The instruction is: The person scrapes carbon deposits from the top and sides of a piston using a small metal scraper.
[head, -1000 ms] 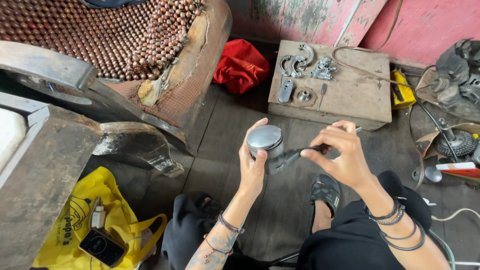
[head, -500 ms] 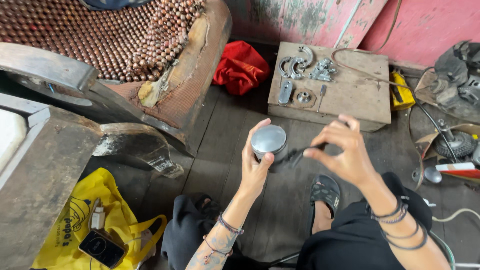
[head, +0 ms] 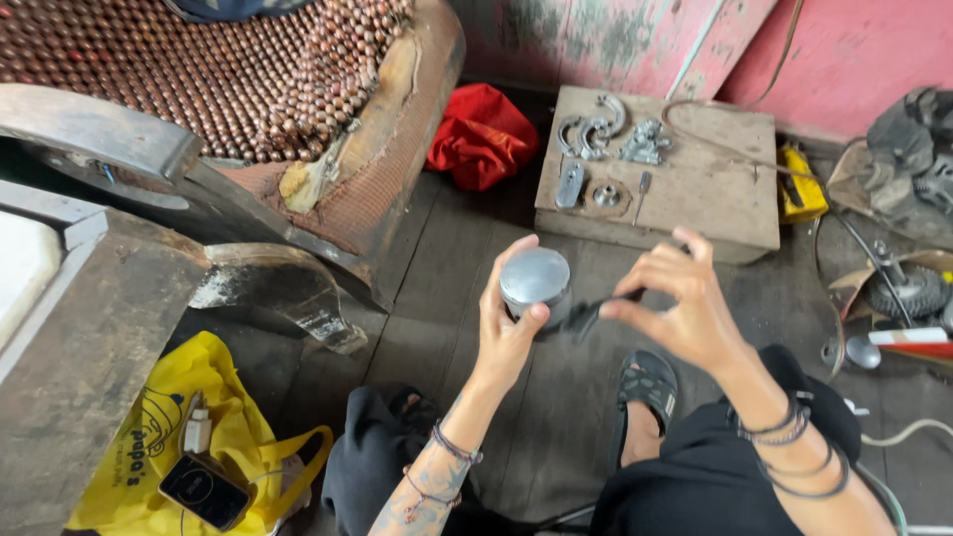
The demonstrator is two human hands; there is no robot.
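Note:
My left hand (head: 503,328) grips a round silver metal piston (head: 535,281), its flat crown facing up, fingers wrapped round its side. My right hand (head: 678,303) pinches the handle of a thin dark tool (head: 599,308), whose blurred tip touches the piston's side. Both hands hover above the dark plank floor in front of my knees, with several bracelets on each wrist.
A low wooden box (head: 695,189) ahead carries several metal engine parts (head: 596,129). A red cloth (head: 481,134) lies left of it. A beaded seat (head: 228,69) stands at the upper left. A yellow bag (head: 218,417) with a phone (head: 204,491) lies lower left. Engine parts (head: 908,159) clutter the right.
The piston has tilted so its crown faces up more, and my left hand has shifted slightly right. My right hand keeps working the tool against the piston's side.

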